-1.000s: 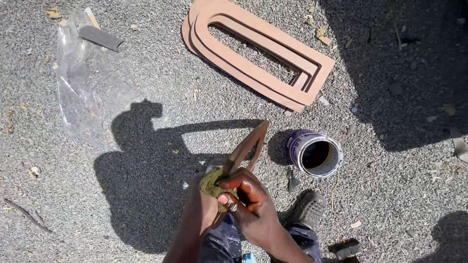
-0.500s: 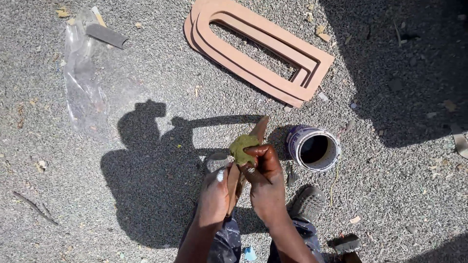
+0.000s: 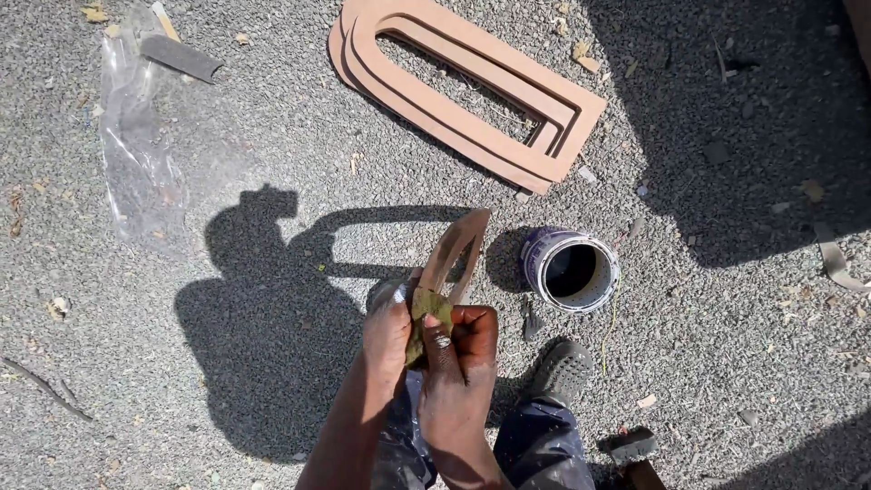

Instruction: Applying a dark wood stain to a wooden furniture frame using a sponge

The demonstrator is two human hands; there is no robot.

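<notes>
Both hands met low in the middle, over the gravel (image 3: 272, 163). The left hand (image 3: 388, 331) wrapped the near end of a thin wooden loop (image 3: 454, 249), hiding it. The right hand (image 3: 463, 349) pinched a greenish pad (image 3: 426, 313) against the loop, the pad mostly covered. An open can (image 3: 570, 269) stood just right; stacked frames (image 3: 472, 91) lay beyond.

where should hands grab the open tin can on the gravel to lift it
Best taken by the outer wall, just under the rim, coming from above and from the near side. The tin can stands upright with its mouth open and a dark inside, so fingers wrapped round the side keep it level. No handle shows. The near side is closest to the right hand, and the shoe leaves room.
</notes>
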